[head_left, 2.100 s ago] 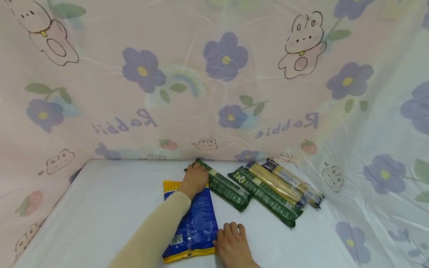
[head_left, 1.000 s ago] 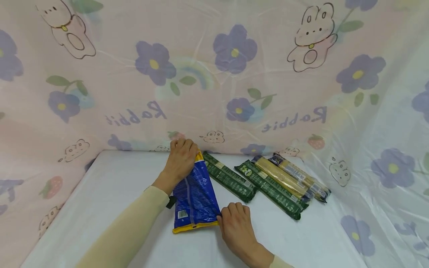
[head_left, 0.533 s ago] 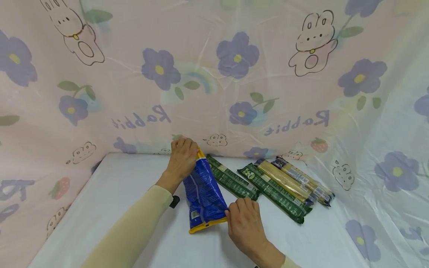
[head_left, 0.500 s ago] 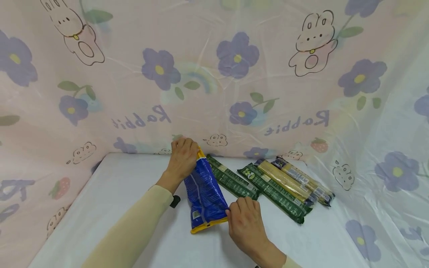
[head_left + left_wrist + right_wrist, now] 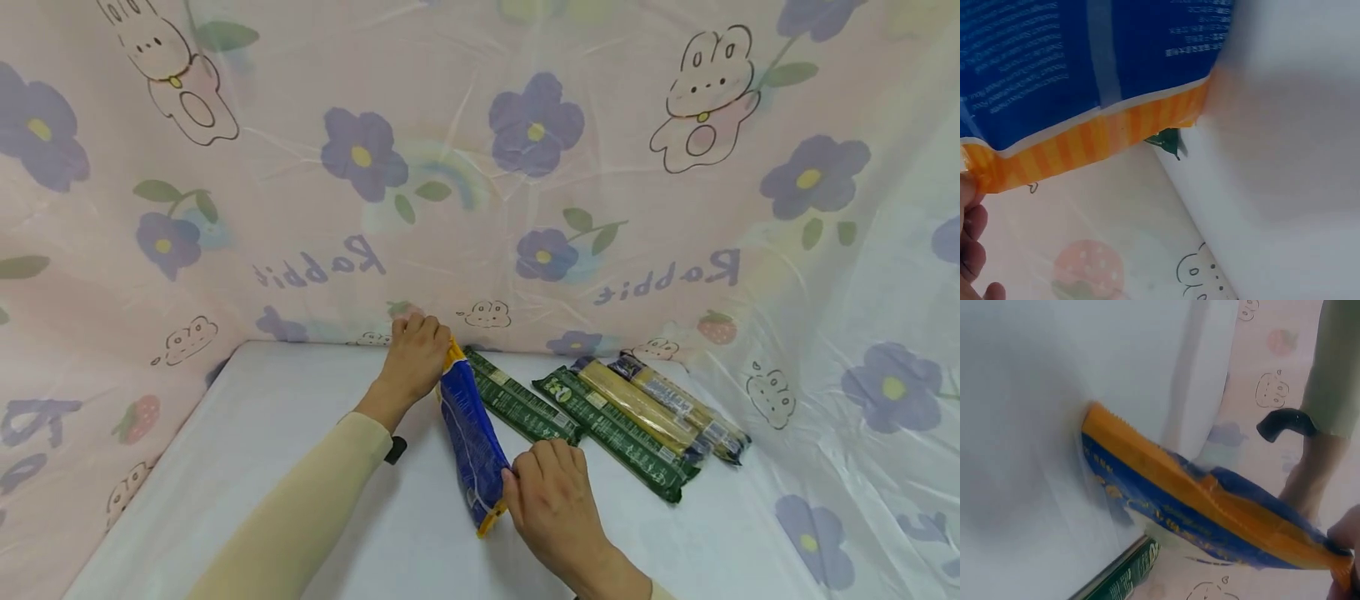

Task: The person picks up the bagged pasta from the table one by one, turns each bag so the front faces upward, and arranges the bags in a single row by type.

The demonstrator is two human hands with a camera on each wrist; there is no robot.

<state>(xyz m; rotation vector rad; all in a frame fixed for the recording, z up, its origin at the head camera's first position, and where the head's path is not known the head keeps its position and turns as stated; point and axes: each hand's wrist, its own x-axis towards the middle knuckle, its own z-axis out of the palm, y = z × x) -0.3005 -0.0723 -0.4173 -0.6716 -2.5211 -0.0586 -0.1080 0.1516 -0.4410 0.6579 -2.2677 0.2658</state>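
Note:
A blue plastic food bag (image 5: 468,429) with yellow ends stands on edge between my hands, tilted and seen nearly side-on in the head view. My left hand (image 5: 416,354) pinches a corner of its far yellow end; the left wrist view shows that striped yellow edge (image 5: 1104,134) and printed text on the blue back. My right hand (image 5: 555,500) pinches the near right corner. In the right wrist view the near yellow seal (image 5: 1197,500) runs slantwise, its lower corner right at the white surface. Just right of the bag lies a green spaghetti pack (image 5: 517,396).
Further right, another green pack (image 5: 615,433) lies slanted beside two clear spaghetti packs, one yellow (image 5: 637,408) and one with dark blue ends (image 5: 682,404). The white tabletop (image 5: 300,417) meets a pink printed curtain (image 5: 450,250) at the back and sides.
The left hand has gone from touching near the green pack to gripping the bag's far end. The bag has been lifted, shifted right and turned from lying flat onto its edge.

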